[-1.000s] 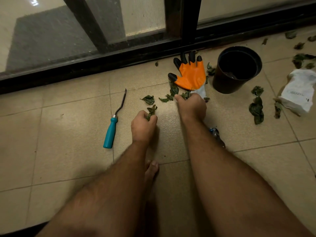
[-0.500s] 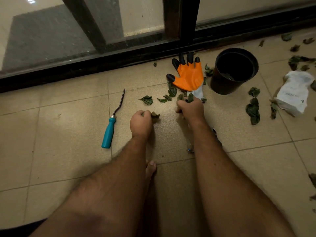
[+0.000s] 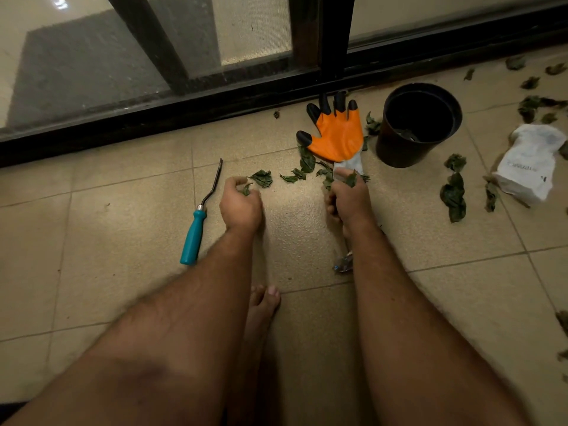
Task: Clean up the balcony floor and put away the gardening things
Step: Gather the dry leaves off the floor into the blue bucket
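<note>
leaves (image 3: 350, 180) in both curled hands

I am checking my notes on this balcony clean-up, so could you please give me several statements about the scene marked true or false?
1. The orange glove lies on the floor beside the black pot. True.
2. The teal-handled tool is held in the left hand. False: it lies on the tiles; that hand holds a leaf.
3. The right hand grips leaves. True.
4. The pot lies tipped on its side. False: it stands upright.
5. Leaves lie between the pot and the white bag. True.
</note>
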The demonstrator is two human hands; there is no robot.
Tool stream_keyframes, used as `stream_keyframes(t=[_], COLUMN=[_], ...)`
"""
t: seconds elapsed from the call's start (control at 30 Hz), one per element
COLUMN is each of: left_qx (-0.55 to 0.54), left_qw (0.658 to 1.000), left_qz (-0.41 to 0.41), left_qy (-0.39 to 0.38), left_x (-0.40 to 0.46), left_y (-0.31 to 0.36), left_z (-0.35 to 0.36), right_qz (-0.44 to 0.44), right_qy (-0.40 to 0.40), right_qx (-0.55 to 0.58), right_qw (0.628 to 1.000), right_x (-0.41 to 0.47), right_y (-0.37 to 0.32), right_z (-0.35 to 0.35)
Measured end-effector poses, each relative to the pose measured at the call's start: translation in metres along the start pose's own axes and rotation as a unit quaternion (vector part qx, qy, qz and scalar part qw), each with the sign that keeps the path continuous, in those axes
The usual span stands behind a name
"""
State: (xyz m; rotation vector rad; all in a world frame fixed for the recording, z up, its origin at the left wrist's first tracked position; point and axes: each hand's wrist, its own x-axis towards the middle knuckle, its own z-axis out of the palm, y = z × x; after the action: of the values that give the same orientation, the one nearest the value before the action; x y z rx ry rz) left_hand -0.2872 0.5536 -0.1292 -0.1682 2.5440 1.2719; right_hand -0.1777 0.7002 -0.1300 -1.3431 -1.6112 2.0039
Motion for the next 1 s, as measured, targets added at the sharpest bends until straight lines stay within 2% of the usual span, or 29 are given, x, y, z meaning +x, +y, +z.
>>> stream_keyframes(t=[0.17, 0.3, 0.37, 0.43, 0.53, 0.6, 0.7, 0.83, 0.9, 1.0], left_qx=[0.159, 0.275, 0.297, 0.281, 0.208, 0.124, 0.012, 0.025, 0.068, 0.149], left_qw=[0.978, 0.942, 0.935, 0.941, 0.966, 0.986, 0.997, 0.994, 0.99, 0.974], left_qz=[0.122, 0.137, 0.138, 0.145, 0.13, 0.103, 0.079, 0.083, 0.093, 0.125], left_qy=[-0.062, -0.135, -0.137, -0.12, -0.076, -0.038, -0.016, -0.061, -0.075, -0.115], left_x=[0.025, 0.04, 0.038, 0.031, 0.02, 0.01, -0.003, -0.001, 0.003, 0.006], left_y=[0.017, 0.008, 0.004, 0.0, -0.007, -0.006, -0.003, -0.003, -0.002, 0.0], left_z=[0.003, 0.008, 0.008, 0.008, 0.004, 0.0, -0.003, 0.001, 0.004, 0.014], right_qz=[0.03, 0.035, 0.014, -0.042, -0.131, -0.173, -0.208, -0.221, -0.226, -0.212], right_qy=[0.033, 0.033, 0.036, 0.041, 0.063, 0.071, 0.071, 0.053, 0.058, 0.049], right_qx=[0.07, 0.093, 0.044, -0.094, -0.259, -0.327, -0.4, -0.498, -0.487, -0.407], right_qw=[0.997, 0.994, 0.998, 0.994, 0.955, 0.926, 0.89, 0.837, 0.842, 0.887], right_x=[0.003, 0.004, 0.005, 0.007, 0.016, 0.023, 0.034, 0.036, 0.032, 0.021], right_y=[-0.004, -0.007, -0.007, -0.004, -0.001, 0.001, 0.006, 0.016, 0.018, 0.018], right_z=[0.002, 0.006, 0.009, 0.017, 0.035, 0.049, 0.058, 0.058, 0.054, 0.039])
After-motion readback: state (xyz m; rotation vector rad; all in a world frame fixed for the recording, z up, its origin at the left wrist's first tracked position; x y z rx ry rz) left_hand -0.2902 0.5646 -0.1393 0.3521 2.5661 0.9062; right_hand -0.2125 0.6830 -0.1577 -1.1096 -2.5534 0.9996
